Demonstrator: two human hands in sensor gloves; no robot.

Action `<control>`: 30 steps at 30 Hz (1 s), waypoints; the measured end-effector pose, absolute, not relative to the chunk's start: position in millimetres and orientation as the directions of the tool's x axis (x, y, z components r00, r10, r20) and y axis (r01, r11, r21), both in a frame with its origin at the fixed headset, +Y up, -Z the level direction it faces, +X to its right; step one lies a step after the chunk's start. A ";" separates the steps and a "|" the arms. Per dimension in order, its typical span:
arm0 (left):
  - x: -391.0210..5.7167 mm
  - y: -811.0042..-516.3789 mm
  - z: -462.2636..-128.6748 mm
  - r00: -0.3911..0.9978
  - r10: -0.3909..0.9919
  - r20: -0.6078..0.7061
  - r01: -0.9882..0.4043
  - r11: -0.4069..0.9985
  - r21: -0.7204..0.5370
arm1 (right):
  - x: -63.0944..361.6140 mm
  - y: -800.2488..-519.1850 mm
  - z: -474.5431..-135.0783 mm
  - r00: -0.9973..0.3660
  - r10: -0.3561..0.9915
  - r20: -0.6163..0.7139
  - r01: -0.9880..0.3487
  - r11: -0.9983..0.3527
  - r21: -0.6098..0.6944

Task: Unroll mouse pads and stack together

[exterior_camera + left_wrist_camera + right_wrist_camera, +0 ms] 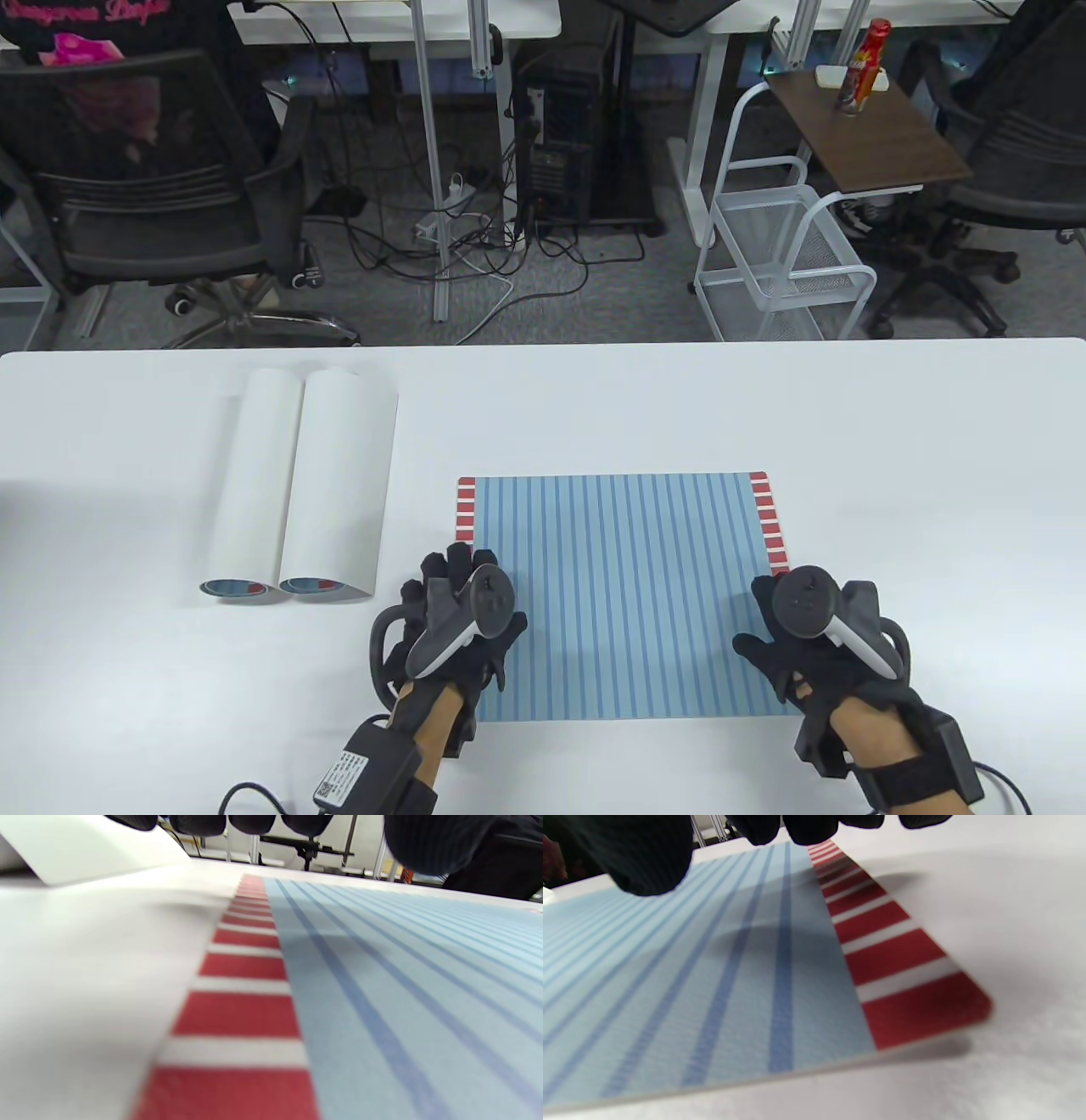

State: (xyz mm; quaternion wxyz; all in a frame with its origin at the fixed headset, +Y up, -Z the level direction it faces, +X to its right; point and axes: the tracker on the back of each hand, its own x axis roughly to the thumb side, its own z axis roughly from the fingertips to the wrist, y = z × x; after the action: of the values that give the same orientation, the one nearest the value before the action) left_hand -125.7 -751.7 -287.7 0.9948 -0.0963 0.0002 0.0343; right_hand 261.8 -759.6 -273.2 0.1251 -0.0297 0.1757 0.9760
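While two rolled mouse pads lie side by side, touching, on the left of the white worktop, an unrolled blue-striped mouse pad with red-and-white edge bands lies near its front middle. The left hand rests on the pad's near left edge, the right hand on its near right edge, grip spread in both. In the right wrist view, the pad's near right corner lifts slightly off the worktop.
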 end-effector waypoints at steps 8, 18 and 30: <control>-154.7 -735.8 -296.5 0.984 0.029 -0.174 -0.039 0.998 -0.056 | 259.4 -743.8 -271.5 -0.949 0.312 -0.050 -0.315 -0.916 0.247; -202.5 -730.8 -333.7 0.857 -0.033 -0.515 -0.020 0.995 -0.097 | 251.4 -739.4 -270.2 -0.937 0.349 -0.028 -0.346 -0.910 0.228; -230.9 -742.1 -376.1 0.745 -0.181 -0.642 0.026 0.970 -0.242 | 251.9 -739.0 -270.9 -0.933 0.358 -0.040 -0.357 -0.906 0.225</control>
State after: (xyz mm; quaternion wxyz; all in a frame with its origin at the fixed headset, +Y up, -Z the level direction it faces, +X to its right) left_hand -230.9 -742.1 -376.1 0.9277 -0.1094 0.3526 -0.0557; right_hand 251.9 -739.0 -270.9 0.1831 0.0010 0.1151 0.9763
